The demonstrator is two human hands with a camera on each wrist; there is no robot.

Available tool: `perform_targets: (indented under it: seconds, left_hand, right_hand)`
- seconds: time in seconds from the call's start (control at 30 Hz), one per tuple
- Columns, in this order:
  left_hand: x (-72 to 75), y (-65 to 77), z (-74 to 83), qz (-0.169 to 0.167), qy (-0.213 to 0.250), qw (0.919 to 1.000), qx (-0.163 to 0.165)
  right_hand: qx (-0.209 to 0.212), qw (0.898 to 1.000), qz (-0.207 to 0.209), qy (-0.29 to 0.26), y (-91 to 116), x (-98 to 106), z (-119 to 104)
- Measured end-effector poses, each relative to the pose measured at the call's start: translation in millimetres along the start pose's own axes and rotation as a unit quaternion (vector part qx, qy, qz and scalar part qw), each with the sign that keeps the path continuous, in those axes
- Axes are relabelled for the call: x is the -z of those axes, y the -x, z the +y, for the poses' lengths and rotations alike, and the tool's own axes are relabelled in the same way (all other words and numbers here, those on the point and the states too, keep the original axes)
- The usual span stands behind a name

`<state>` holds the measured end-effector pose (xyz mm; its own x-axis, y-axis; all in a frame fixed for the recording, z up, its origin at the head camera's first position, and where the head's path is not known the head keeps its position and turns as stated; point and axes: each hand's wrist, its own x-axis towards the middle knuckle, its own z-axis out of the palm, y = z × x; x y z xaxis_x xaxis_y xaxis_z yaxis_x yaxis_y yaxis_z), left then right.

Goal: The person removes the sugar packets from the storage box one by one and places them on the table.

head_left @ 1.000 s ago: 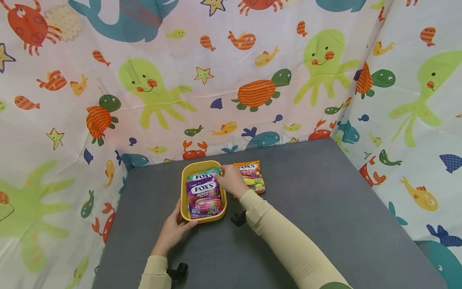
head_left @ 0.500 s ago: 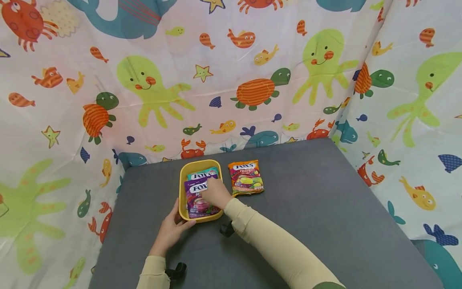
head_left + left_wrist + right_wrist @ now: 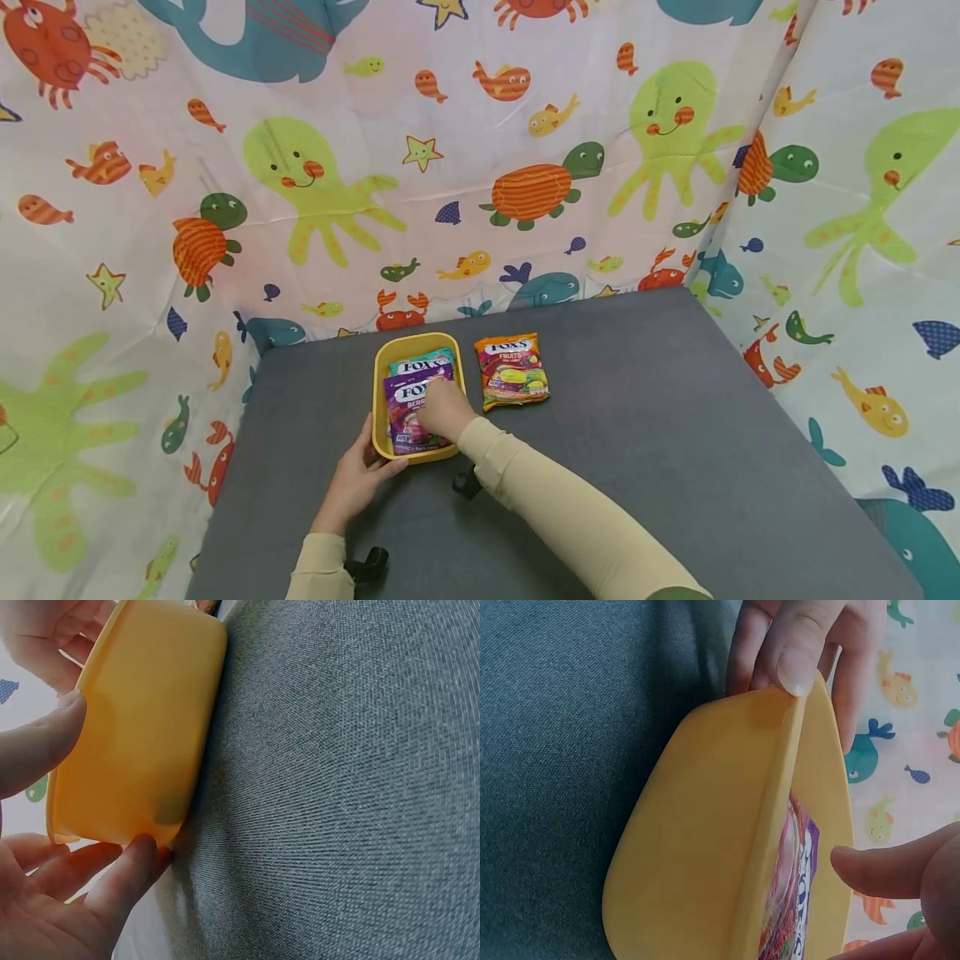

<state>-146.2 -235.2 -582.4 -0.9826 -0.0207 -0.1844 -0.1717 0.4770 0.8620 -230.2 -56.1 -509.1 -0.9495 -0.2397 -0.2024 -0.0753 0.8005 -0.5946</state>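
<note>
A yellow plastic tub stands on the grey cloth. In it lies a purple candy bag marked Fox's Berries, overlapping a teal Fox's bag. My left hand grips the tub's near left corner, thumb on the rim and fingers along the wall, as the left wrist view also shows on the tub's side. Over the purple bag is my right hand, covering its right part. In the right wrist view its straight thumb stands apart from the other fingers; the fingertips are mostly hidden.
An orange Fox's Fruits candy bag lies flat just right of the tub. Behind the grey-covered table hangs a white curtain printed with sea animals, continuing along both sides.
My right hand has moved from the tub's right rim, beside the orange bag, leftward and down over the purple bag. The left hand keeps its hold on the tub.
</note>
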Motion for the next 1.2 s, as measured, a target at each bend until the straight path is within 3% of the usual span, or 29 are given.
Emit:
perform_targets:
  seconds: [0.27,0.77,1.2]
  left_hand:
    - [-0.1,0.2,0.7,-0.001,0.000,1.0000,0.000]
    - [0.8,1.4,3.5,-0.004,0.010,0.9999,-0.001]
    - [1.1,1.8,6.1,-0.011,0.009,0.9999,0.004]
  right_hand:
    - [-0.024,0.999,-0.021,-0.014,0,-3,2]
    - [-0.045,0.998,-0.013,-0.038,1,4,4]
    - [-0.065,0.990,0.002,-0.124,2,16,10]
